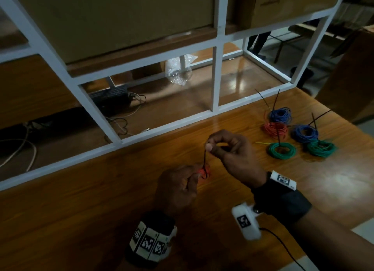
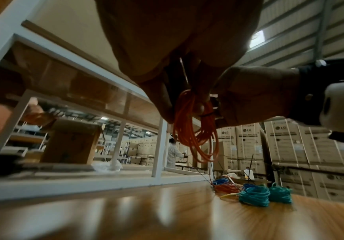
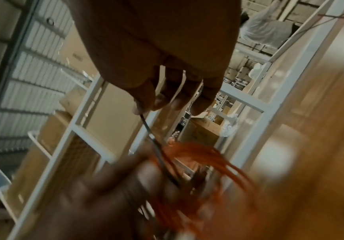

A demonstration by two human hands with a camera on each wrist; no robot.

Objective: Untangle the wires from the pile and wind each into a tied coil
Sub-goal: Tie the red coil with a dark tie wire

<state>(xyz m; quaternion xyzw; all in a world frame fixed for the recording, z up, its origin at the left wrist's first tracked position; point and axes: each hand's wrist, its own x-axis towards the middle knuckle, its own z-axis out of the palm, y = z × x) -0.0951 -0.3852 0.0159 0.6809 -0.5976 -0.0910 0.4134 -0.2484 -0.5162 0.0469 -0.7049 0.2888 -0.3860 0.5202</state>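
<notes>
An orange wire coil [image 2: 193, 128] hangs above the middle of the wooden bench [image 1: 81, 210], pinched in the left hand [image 1: 178, 187]. The right hand [image 1: 232, 155] has its grip closed on a black cable tie [image 1: 204, 161] looped round the coil. Five tied coils [image 1: 291, 133], blue, red and green, lie near the bench's far right corner. A white metal frame [image 1: 121, 143] lines the far edge; stacked cardboard boxes [image 2: 290, 142] fill the warehouse beyond.
</notes>
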